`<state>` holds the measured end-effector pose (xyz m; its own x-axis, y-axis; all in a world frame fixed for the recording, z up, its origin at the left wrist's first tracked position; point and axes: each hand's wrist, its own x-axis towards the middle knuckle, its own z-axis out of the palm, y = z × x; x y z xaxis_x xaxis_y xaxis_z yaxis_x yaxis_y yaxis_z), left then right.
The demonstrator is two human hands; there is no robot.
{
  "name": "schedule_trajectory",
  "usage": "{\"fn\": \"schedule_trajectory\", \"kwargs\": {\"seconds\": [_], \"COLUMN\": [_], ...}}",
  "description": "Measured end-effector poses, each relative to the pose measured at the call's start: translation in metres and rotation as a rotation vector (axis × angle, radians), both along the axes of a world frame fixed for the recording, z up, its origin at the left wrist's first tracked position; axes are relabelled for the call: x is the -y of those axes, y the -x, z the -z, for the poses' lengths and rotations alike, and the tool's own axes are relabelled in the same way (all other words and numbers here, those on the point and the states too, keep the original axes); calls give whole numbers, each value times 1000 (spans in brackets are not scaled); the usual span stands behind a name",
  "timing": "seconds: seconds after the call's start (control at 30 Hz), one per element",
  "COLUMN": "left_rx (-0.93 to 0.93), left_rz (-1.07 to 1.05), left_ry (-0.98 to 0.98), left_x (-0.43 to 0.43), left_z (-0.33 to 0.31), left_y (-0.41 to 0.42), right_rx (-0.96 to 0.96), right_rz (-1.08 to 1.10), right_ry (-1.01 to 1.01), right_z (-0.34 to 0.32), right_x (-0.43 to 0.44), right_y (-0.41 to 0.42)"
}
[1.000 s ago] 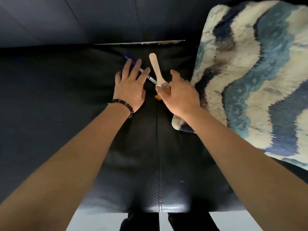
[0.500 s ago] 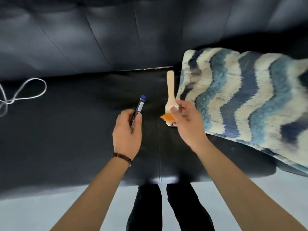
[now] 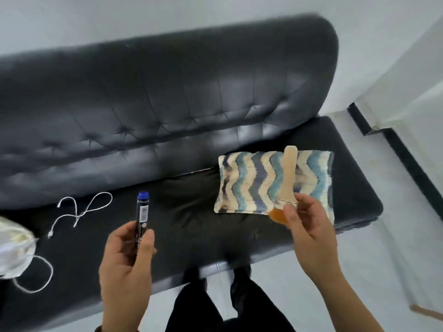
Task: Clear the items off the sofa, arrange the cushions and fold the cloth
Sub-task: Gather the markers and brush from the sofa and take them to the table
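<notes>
My left hand (image 3: 127, 257) grips a blue-capped marker (image 3: 142, 212), held upright above the black sofa seat (image 3: 191, 212). A wooden-handled paintbrush (image 3: 288, 178) with orange bristles is pinched at its ferrule by my right hand (image 3: 309, 226), its handle pointing up. Behind the brush, a cushion (image 3: 251, 183) with blue and cream wavy stripes lies flat on the right part of the seat.
A white cable (image 3: 81, 209) lies looped on the seat's left part. A pale cloth (image 3: 14, 245) sits at the far left edge with another white cord (image 3: 40, 279) beside it. The sofa's tufted backrest (image 3: 167, 104) is behind; white floor (image 3: 395, 236) lies to the right.
Both hands have lifted away from the seat with the marker and the brush. The view has pulled back, showing the whole sofa, the cable and the cloth.
</notes>
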<state>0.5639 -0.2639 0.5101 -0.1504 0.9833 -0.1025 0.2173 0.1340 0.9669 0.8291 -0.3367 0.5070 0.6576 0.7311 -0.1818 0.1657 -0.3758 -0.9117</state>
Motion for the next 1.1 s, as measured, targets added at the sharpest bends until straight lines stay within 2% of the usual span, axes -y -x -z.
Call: {"fn": "schedule_trajectory", "kwargs": {"seconds": [0.2,0.47,0.77,0.93,1.1], "left_rx": [118,177,148,122,35], "left_rz": [161,377,887,1112,1258], "left_ry": [-160,-64,-54,-59,-127], "left_x": [3,11,96,187,317], "left_z": [-55,-46,-60,-58,-53], "left_y": [46,47,-75,-160,-240], "right_rx": [157,161,189,121,53], "right_rz": [266,718,1226,1379,1460], "right_ry": [-14,10,-120,-177,-178], "right_z": [-73,-90,-100,-80,-57], "right_x": [80,204,350,445,558], "right_y": [38,110,130,117,79]}}
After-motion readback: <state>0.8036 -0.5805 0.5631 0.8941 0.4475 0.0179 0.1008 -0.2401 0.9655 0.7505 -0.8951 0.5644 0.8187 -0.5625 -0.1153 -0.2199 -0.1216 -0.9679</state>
